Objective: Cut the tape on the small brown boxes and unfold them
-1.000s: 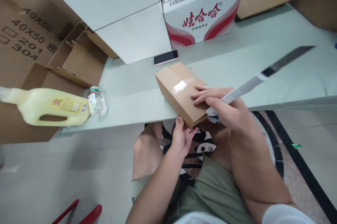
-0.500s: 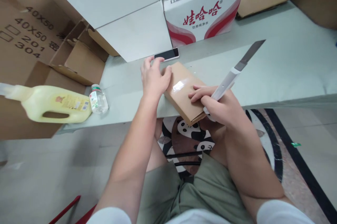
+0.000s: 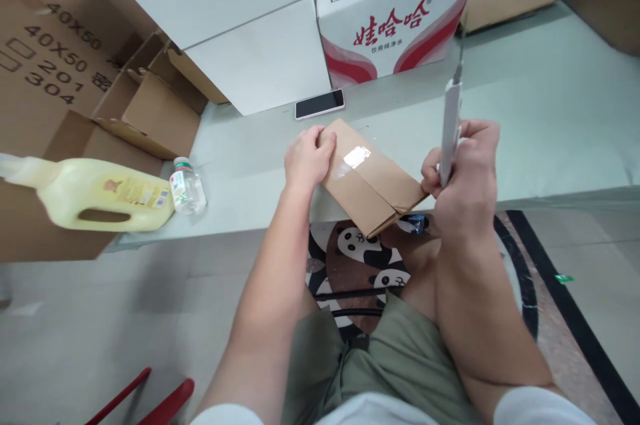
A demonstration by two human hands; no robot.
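Note:
A small brown cardboard box (image 3: 364, 182) with a shiny strip of tape lies slanted at the table's front edge, its near corner jutting past it. My left hand (image 3: 309, 157) is closed on the box's left edge, fingers curled over the far corner. In my right hand (image 3: 470, 175) is a utility knife (image 3: 451, 115) with a white handle, its blade pointing up and away from the box. The right fingertips are at the box's right corner; whether they grip the cardboard I cannot tell.
Behind the box lie a phone (image 3: 320, 104) and a white-and-red carton (image 3: 395, 38) beside tall white boxes (image 3: 260, 65). To the left are a yellow jug (image 3: 115, 195), a small clear bottle (image 3: 187, 188) and brown cartons (image 3: 160, 112). A panda-patterned surface (image 3: 357, 245) shows below.
My right hand has moved right from the top of the box to its right corner, turning the knife more upright. My left hand has drawn away from the phone and closed on the box edge.

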